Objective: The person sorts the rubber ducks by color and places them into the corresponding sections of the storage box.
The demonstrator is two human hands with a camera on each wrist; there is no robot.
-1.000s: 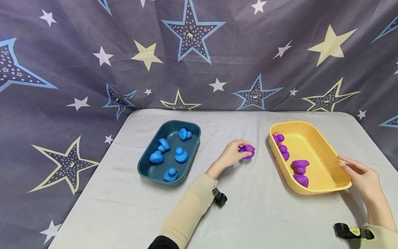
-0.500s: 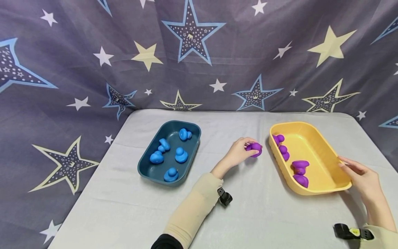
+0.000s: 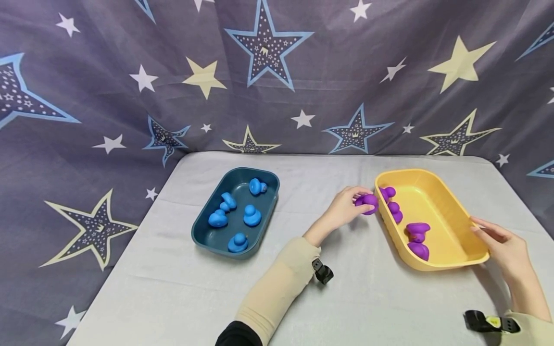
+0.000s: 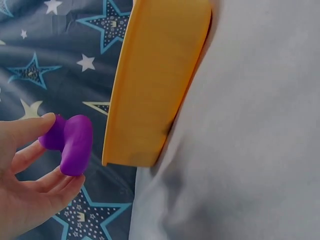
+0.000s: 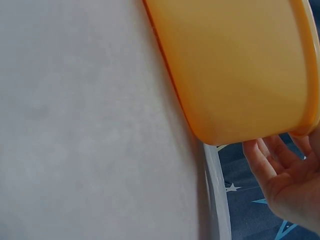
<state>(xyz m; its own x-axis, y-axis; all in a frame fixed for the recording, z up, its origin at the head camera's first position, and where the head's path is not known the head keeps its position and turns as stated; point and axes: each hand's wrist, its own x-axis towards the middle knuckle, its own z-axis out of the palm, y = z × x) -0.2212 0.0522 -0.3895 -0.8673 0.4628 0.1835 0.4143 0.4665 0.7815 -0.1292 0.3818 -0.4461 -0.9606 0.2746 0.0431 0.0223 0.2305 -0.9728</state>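
My left hand (image 3: 345, 207) pinches a purple toy duck (image 3: 368, 203) between thumb and fingertips, just outside the left wall of the yellow bin (image 3: 452, 192). In the left wrist view the duck (image 4: 77, 145) is tilted in the fingers, above the cloth and beside the bin's outer wall (image 4: 155, 75). Several purple ducks (image 3: 418, 230) lie inside the yellow bin along its left side. My right hand (image 3: 506, 245) holds the bin's right rim near the front corner. From the right wrist, its fingers (image 5: 257, 160) show against the bin's side (image 5: 240, 75).
A dark teal bin (image 3: 203, 242) with several blue toy ducks (image 3: 252, 215) in it stands at the left. Both bins rest on a table with a pale cloth (image 3: 346, 298). A star-patterned curtain (image 3: 311, 57) hangs behind and at the left.
My left hand has carried the purple duck to the right, from over the cloth to the edge of the yellow bin. The right hand and both bins have stayed put.
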